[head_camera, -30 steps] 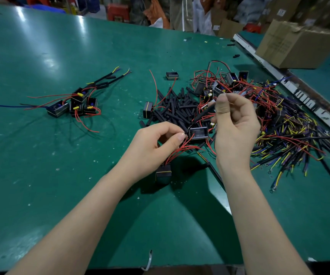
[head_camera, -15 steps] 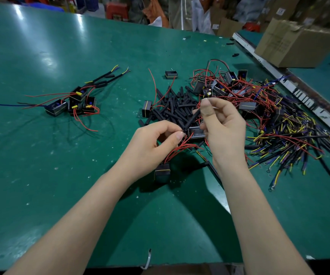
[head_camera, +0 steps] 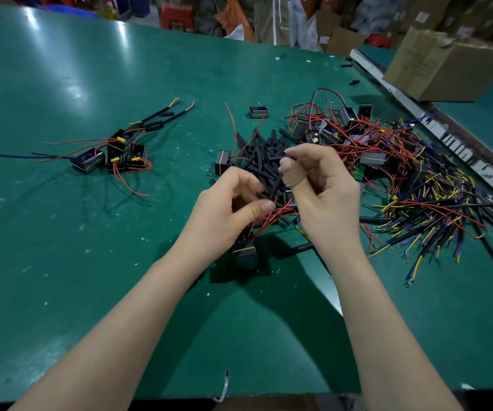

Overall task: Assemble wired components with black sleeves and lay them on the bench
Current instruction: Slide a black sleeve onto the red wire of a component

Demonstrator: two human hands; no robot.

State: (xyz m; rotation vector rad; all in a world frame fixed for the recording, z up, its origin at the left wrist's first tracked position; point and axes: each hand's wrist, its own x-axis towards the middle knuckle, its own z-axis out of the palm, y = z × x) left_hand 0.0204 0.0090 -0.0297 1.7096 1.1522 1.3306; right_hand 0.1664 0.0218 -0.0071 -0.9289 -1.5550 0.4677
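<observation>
The right hand has thumb and forefinger curled together, pinching a short black tubular sleeve that slants down toward the left hand; the left fingers curl round a bunch of thin red wires, thumb pressed across them; from those wires a small black box-shaped component with a yellow stripe hangs just below the left palm; behind both hands lies a heap of loose black sleeves on the green bench; finished black components with sleeved leads rest well apart to the left; a tangle of red, yellow and dark wires spreads to the right.
</observation>
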